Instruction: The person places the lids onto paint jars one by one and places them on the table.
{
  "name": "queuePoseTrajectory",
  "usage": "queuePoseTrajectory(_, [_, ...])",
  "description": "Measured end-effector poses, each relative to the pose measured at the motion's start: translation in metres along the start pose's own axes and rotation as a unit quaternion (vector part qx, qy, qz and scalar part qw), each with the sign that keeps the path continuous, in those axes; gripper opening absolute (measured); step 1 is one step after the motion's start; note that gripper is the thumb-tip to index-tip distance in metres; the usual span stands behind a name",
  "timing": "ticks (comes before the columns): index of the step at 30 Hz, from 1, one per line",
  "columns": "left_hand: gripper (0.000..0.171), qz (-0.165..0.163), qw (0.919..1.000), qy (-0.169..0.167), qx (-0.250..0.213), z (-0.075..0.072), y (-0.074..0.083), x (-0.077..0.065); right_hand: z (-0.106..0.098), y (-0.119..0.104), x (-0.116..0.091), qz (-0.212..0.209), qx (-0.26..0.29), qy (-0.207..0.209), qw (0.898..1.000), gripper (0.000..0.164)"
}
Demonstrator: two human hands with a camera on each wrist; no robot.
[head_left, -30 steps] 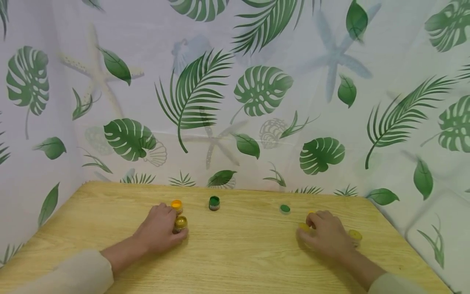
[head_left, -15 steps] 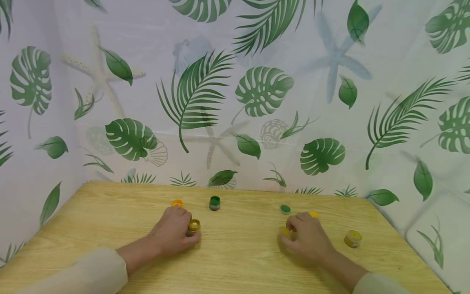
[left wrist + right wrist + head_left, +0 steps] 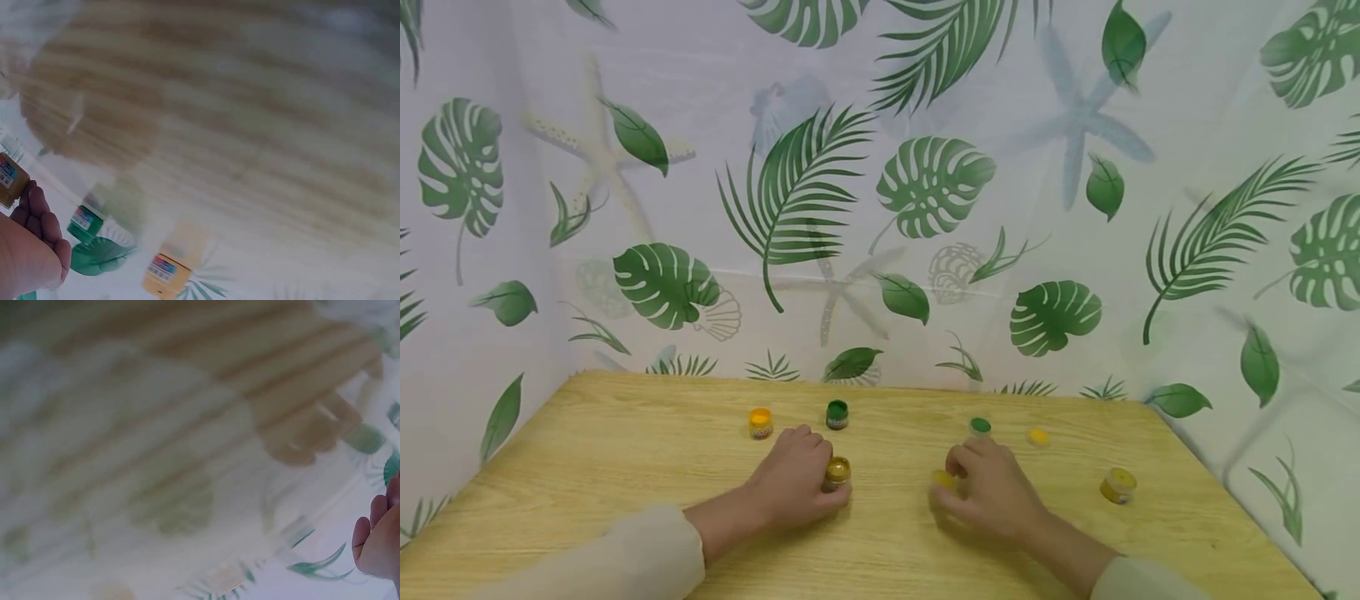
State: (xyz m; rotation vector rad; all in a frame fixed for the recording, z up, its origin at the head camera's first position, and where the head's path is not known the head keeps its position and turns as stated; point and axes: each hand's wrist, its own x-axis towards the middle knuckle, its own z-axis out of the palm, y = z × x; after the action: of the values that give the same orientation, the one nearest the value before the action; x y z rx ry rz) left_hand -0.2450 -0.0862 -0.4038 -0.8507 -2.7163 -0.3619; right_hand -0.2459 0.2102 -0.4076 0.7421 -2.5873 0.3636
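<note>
Near the middle of the table, my left hand point(image 3: 793, 479) grips a small open jar of gold paint point(image 3: 838, 470) between thumb and fingers. The same gold jar point(image 3: 10, 179) shows at the left edge of the left wrist view, beside the left hand point(image 3: 34, 247). Across from it, my right hand point(image 3: 988, 487) pinches a yellow lid point(image 3: 943, 480), partly covered by the fingers. Only part of the right hand point(image 3: 381, 534) appears in the right wrist view, and the lid is hidden there. A short gap separates the two hands.
Open jars of orange-yellow paint point(image 3: 761, 423) and green paint point(image 3: 837, 415) stand behind my left hand. Beyond my right hand lie a green lid point(image 3: 981, 426) and a yellow lid point(image 3: 1038, 437). A yellow-topped jar point(image 3: 1119, 485) stands at the right on the wooden table point(image 3: 625, 450).
My left hand has moved right with the gold paint jar, away from the orange-yellow one. My right hand has moved left with the yellow lid, so the hands are closer together.
</note>
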Motion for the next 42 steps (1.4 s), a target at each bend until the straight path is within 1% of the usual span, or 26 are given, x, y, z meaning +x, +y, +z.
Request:
queuePoseTrajectory(4, [0.029, 0.009, 0.9999, -0.01, -0.004, 0.007, 0.012, 0.007, 0.006, -0.01, 0.005, -0.025, 0.003, 0.011, 1.0, 0.024])
queuePoseTrajectory(10, [0.03, 0.021, 0.9992, -0.032, -0.014, 0.016, 0.032, 0.016, 0.013, -0.022, 0.011, -0.071, 0.027, 0.06, 0.995, 0.025])
queuePoseTrajectory(12, [0.031, 0.029, 0.9988, -0.038, -0.013, 0.017, 0.038, 0.019, 0.015, -0.023, 0.013, -0.078, 0.032, 0.069, 0.994, 0.024])
queuePoseTrajectory(14, [0.033, 0.036, 0.9985, -0.041, -0.002, 0.019, 0.042, 0.021, 0.017, -0.024, 0.014, -0.084, 0.033, 0.07, 0.994, 0.023])
queuePoseTrajectory(16, [0.034, 0.04, 0.9981, -0.041, 0.021, 0.022, 0.043, 0.023, 0.017, -0.024, 0.015, -0.097, 0.027, 0.07, 0.992, 0.022])
queuePoseTrajectory(17, [0.034, 0.042, 0.9978, -0.039, 0.032, 0.023, 0.043, 0.024, 0.018, -0.023, 0.015, -0.11, 0.017, 0.072, 0.991, 0.021])
queuePoseTrajectory(19, [0.034, 0.052, 0.9965, -0.035, 0.055, 0.026, 0.041, 0.025, 0.018, -0.02, 0.015, -0.148, -0.018, 0.078, 0.986, 0.021])
queuePoseTrajectory(22, [0.034, 0.076, 0.9938, -0.021, 0.078, 0.029, 0.039, 0.026, 0.018, -0.016, 0.017, -0.205, -0.083, 0.095, 0.971, 0.025])
queuePoseTrajectory(24, [0.034, 0.088, 0.9922, -0.014, 0.087, 0.03, 0.038, 0.027, 0.018, -0.015, 0.018, -0.226, -0.116, 0.103, 0.962, 0.03])
queuePoseTrajectory(26, [0.034, 0.092, 0.9917, -0.011, 0.089, 0.03, 0.038, 0.028, 0.018, -0.014, 0.019, -0.23, -0.122, 0.106, 0.96, 0.033])
queuePoseTrajectory(28, [0.035, 0.094, 0.9918, -0.012, 0.086, 0.029, 0.037, 0.028, 0.019, -0.014, 0.019, -0.227, -0.116, 0.105, 0.961, 0.034])
queuePoseTrajectory(34, [0.034, 0.114, 0.9911, -0.012, 0.068, 0.028, 0.036, 0.032, 0.02, -0.018, 0.021, -0.229, -0.088, 0.1, 0.964, 0.029])
queuePoseTrajectory(38, [0.033, 0.135, 0.9892, -0.021, 0.052, 0.028, 0.036, 0.033, 0.02, -0.023, 0.022, -0.228, -0.08, 0.078, 0.967, 0.028])
queuePoseTrajectory(42, [0.034, 0.154, 0.9861, -0.021, 0.058, 0.029, 0.041, 0.032, 0.019, -0.024, 0.021, -0.226, -0.074, 0.05, 0.97, 0.028])
